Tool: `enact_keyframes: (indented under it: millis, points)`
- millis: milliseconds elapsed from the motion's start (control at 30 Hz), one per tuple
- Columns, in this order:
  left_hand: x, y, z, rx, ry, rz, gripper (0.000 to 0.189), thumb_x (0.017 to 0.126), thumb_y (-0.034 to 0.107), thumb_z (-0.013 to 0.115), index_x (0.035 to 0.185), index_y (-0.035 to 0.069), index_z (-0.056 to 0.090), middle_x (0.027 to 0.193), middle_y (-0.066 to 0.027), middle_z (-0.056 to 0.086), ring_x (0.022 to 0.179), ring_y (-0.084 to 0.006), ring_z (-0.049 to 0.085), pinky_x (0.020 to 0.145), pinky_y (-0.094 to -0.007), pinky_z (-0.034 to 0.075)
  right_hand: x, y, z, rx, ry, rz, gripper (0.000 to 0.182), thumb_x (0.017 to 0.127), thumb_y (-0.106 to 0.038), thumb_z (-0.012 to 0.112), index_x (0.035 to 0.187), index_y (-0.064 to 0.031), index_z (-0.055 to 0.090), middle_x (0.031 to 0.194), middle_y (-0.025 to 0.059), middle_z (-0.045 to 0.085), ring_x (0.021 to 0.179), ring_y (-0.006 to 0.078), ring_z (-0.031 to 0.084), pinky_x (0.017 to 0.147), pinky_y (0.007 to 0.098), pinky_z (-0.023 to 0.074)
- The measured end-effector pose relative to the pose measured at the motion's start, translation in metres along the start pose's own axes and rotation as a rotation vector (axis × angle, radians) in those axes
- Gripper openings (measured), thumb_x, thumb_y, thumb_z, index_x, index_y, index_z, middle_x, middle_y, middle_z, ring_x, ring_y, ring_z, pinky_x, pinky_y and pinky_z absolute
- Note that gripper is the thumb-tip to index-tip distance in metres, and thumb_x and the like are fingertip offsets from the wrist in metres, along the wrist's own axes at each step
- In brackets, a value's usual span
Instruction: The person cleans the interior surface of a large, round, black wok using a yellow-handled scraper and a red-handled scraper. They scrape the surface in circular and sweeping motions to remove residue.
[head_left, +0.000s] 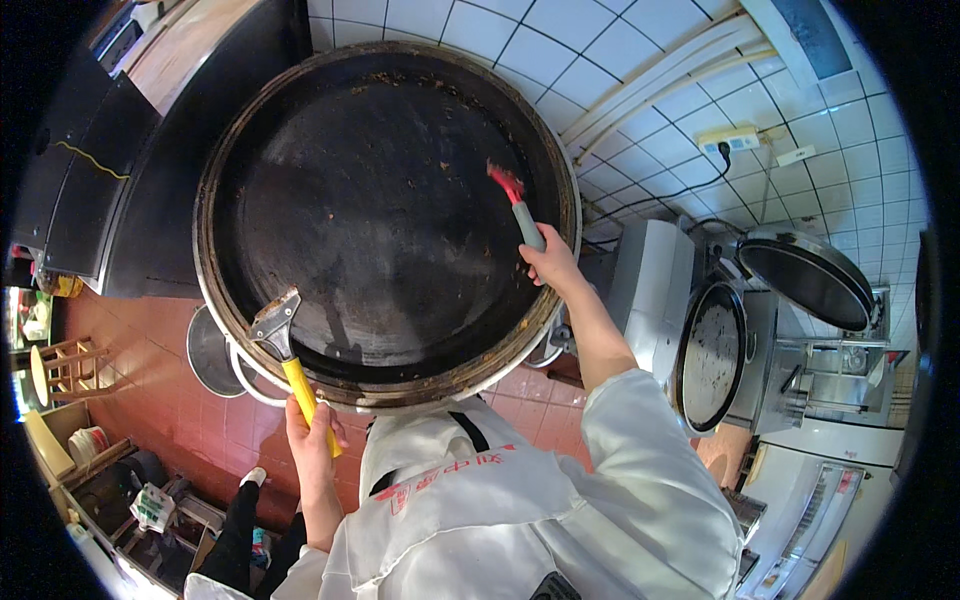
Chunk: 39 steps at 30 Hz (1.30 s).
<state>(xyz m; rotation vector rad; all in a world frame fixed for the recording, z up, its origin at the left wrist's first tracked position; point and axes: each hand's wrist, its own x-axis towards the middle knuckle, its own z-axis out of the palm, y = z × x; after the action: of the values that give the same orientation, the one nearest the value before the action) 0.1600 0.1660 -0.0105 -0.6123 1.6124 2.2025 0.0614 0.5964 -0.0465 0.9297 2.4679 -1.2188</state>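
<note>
A large round black griddle pan (375, 217) lies before me, its raised rim brown with crusted residue. My left hand (311, 429) holds a scraper (301, 386) by its yellow handle. The scraper's metal head carries brown residue and is over the pan's near left edge. My right hand (553, 259) grips the grey handle of a red-headed brush (517, 199) over the right side of the pan. Brown crumbs cling to the brush head, and its bristles are hard to make out. Loose crumbs are scattered on the pan floor, mostly along the far and right edges.
A white tiled wall (577, 45) with pipes (667, 75) and a power strip (729, 141) rises behind the pan. To the right is another round griddle (712, 356) with a raised lid (806, 277). At left, a metal bucket (214, 356) and a wooden stool (71, 370) stand on red floor tiles.
</note>
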Motion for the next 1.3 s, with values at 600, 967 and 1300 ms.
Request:
enact_keyframes:
  millis: [600,967,1300]
  points:
    - [0.013,-0.009,0.024,-0.023,0.037,-0.069,0.03,0.092,0.01,0.054,0.119,0.005,0.041,0.068,-0.0029,0.049,0.047,-0.0107,0.047,0.041,-0.0224,0.042,0.106,0.004,-0.034,-0.806,-0.146,-0.195,0.053,0.094,-0.033,0.045,0.144,-0.0254,0.028,0.092,0.0222,0.065,0.086,0.0417,0.062,0.076,0.0502,0.0481]
    - [0.029,-0.016,0.059,-0.067,0.11,-0.099,0.032,0.09,0.009,0.055,0.118,0.004,0.04,0.065,-0.0039,0.049,0.044,-0.0116,0.045,0.04,-0.0231,0.041,0.235,-0.09,-0.032,-1.018,-0.21,-0.414,0.055,0.095,-0.034,0.046,0.144,-0.0298,0.024,0.099,0.025,0.063,0.092,0.0428,0.06,0.079,0.0496,0.0477]
    - [0.026,-0.018,0.061,-0.098,0.156,-0.073,0.035,0.09,0.009,0.055,0.12,0.003,0.039,0.065,-0.0047,0.049,0.043,-0.0128,0.046,0.04,-0.0236,0.042,0.287,-0.173,0.026,-0.911,-0.224,-0.614,0.052,0.095,-0.032,0.046,0.144,-0.0325,0.026,0.084,0.0184,0.064,0.057,0.0246,0.062,0.054,0.0383,0.051]
